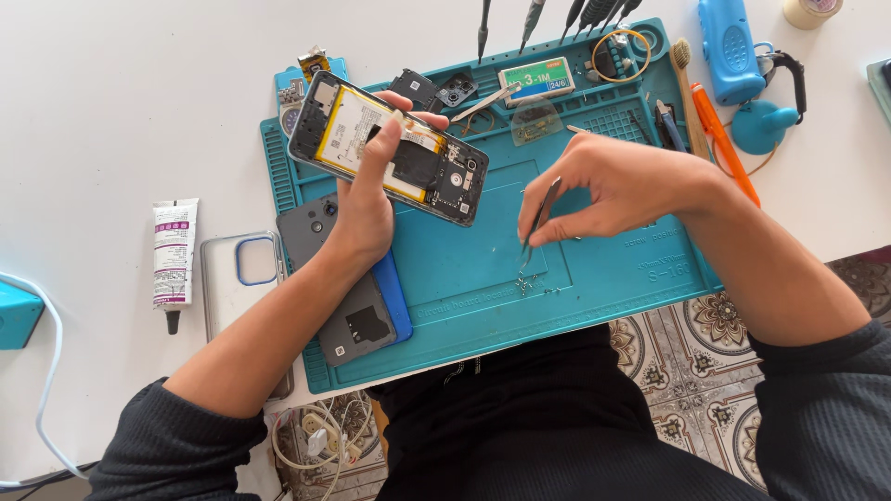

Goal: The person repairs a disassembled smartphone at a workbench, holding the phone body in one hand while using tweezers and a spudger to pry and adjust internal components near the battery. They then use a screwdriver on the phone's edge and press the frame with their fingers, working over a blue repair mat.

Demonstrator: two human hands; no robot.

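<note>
1. I see the left hand (367,199) grasping an opened phone (388,148), back cover off, battery and boards facing up. Fingers wrap over its middle from below; thumb on the near edge. The phone is lifted above the upper-left part of the teal work mat (603,269).
2. The phone's long axis runs from upper left down to lower right, camera end toward the right hand.
3. The right hand (617,186) pinches a pair of tweezers (536,223), fingers clenched on the shaft, tips pointing down and left.
4. The tweezer tips sit just above a small cluster of screws (531,283) on the mat's centre panel; I cannot tell if a screw is gripped.
5. Key relation: the phone lies up and left of the tweezer tips, near but apart. The right hand is nearer the screws.
6. The grey back cover (357,315) lies flat under the left forearm.
</note>
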